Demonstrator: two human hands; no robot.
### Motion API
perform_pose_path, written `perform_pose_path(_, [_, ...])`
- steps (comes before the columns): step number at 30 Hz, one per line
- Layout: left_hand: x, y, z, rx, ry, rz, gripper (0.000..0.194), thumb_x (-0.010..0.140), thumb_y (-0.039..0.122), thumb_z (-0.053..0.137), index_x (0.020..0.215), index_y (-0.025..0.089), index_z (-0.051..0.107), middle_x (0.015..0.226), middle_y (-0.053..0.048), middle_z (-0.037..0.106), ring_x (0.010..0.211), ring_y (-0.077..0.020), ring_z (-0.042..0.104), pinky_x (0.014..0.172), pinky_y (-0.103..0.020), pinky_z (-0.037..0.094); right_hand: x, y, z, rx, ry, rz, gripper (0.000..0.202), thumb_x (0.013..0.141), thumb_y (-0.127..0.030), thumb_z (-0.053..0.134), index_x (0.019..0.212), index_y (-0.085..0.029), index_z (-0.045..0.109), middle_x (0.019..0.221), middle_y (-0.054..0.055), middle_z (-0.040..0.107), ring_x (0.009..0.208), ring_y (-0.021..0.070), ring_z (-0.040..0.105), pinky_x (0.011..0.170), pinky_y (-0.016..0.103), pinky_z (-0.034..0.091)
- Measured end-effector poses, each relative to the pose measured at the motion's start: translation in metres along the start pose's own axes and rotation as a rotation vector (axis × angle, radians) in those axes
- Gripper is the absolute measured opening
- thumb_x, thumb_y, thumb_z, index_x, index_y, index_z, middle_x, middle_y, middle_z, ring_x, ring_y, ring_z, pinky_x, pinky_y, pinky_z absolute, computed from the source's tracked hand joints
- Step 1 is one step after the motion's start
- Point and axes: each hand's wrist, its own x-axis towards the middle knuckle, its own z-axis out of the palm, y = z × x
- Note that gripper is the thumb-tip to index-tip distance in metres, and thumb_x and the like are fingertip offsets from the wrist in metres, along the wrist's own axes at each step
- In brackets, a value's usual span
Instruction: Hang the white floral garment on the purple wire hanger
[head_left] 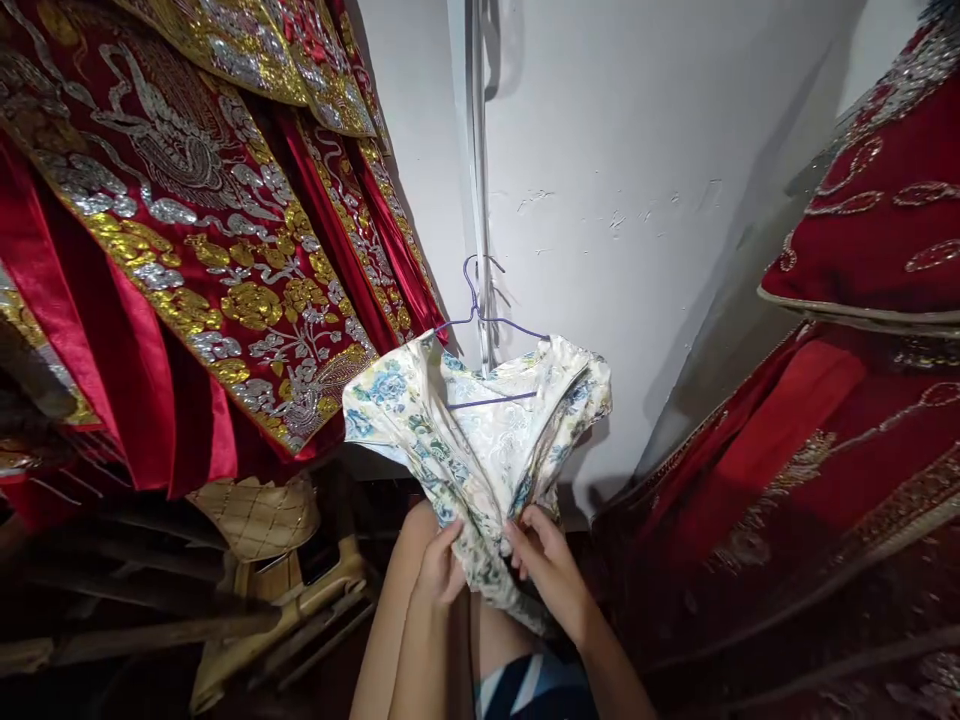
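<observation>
A white floral dress or blouse [409, 395] with blue and green flowers hangs from a thin purple hanger [512, 323], its front parted in a deep V. My left hand [442, 563] grips the cloth at the lower left of the opening, thumb on top. On the other edge, my right hand [541, 548] pinches the fabric just below the point of the V. Both hands are close together above my lap. The garment's lower part is bunched and partly hidden by my hands and arms.
A metal pole [478, 160] runs down the white wall [615, 130] behind the hanger. Red embroidered garments with gold and silver [255, 300] hang at left; another beaded red garment [862, 240] hangs at right. A bamboo chair [322, 590] stands at lower left.
</observation>
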Motion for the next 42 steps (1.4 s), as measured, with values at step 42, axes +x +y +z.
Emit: perform_pose_path(42, [-0.036,-0.015,0.002,0.522,0.625,0.696,0.059,0.083,0.038,0.071,0.133,0.022,0.046,0.141,-0.014,0.049,0.133,-0.0283,0.048,0.112,-0.044,0.038,0.008,-0.036,-0.022,-0.415,-0.201,-0.281,0.041,0.100,-0.038,0.042,0.063,-0.021,0.040,0.059,-0.002,0.041,0.058,0.0134,0.039,0.058,0.028,0.027])
